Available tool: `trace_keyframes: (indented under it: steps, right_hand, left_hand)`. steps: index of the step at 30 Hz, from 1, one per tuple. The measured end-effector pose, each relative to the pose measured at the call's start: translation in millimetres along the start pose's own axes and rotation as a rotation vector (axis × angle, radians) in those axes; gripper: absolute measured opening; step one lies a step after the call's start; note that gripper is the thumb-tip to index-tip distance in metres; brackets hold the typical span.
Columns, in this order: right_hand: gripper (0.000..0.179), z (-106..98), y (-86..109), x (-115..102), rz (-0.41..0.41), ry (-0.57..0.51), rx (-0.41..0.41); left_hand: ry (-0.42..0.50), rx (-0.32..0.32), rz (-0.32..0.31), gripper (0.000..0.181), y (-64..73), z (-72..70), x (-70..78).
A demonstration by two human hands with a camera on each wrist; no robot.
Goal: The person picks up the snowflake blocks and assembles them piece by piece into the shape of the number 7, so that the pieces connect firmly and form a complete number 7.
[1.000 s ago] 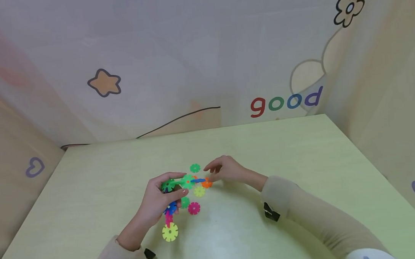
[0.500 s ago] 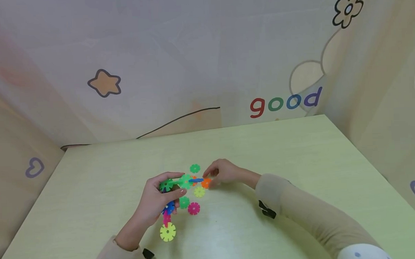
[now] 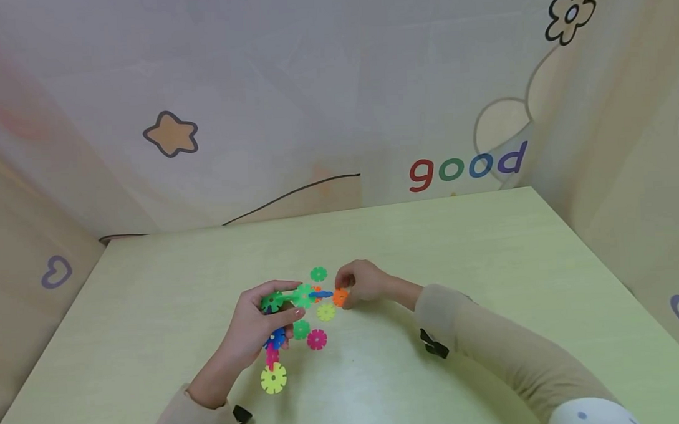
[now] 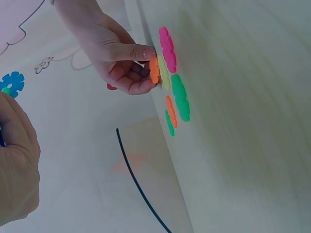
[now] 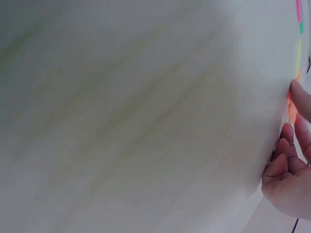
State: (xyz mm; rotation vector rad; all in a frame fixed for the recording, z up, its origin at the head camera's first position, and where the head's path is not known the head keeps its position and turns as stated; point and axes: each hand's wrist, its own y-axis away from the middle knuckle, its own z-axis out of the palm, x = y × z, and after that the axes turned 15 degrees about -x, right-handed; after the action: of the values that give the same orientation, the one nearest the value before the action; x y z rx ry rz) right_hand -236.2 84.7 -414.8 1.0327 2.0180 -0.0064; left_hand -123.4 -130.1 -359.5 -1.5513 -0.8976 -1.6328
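Note:
My left hand [image 3: 245, 324] grips a linked chain of slotted snowflake discs. Its upper arm runs right through a dark green disc [image 3: 272, 301], a light green disc [image 3: 304, 295] and a blue disc [image 3: 320, 294] seen edge-on. Below the hand hang a blue disc [image 3: 275, 339], a pink disc [image 3: 272, 356] and a yellow disc [image 3: 273, 379]; the fingers hide part of the chain. To the right, my right hand [image 3: 367, 281] pinches an orange snowflake disc [image 3: 340, 297] between thumb and fingers. The left wrist view shows this orange disc [image 4: 154, 70] close at the tabletop.
Loose on the table [image 3: 430, 246] lie a green disc [image 3: 318, 274], a yellow disc [image 3: 325, 312], another green disc [image 3: 301, 329] and a pink disc [image 3: 317, 339]. A second orange disc [image 4: 171, 111] lies among them. A printed curtain [image 3: 291, 101] stands behind the table.
My right hand has come down onto the orange disc, pinched it and shifted it slightly right. My left hand has moved slightly left with the chain.

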Motion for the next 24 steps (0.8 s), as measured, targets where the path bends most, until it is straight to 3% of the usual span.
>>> trace_keyframes:
  steps: [10, 18, 24]
  right_hand:
    - [0.010, 0, 14.0, -3, -0.039, -0.102, 0.002]
    - [0.023, 1, 30.7, -1, -0.058, -0.202, -0.031]
    - [0.023, -3, 45.3, 0, -0.114, -0.308, -0.003]
  left_hand:
    - [0.002, 0.001, 0.005, 0.042, -0.3, 0.1, 1.3]
    - [0.005, -0.004, 0.005, 0.042, -0.8, -0.6, 0.4]
    - [0.022, -0.005, -0.014, 0.042, -4.5, -1.4, -2.1]
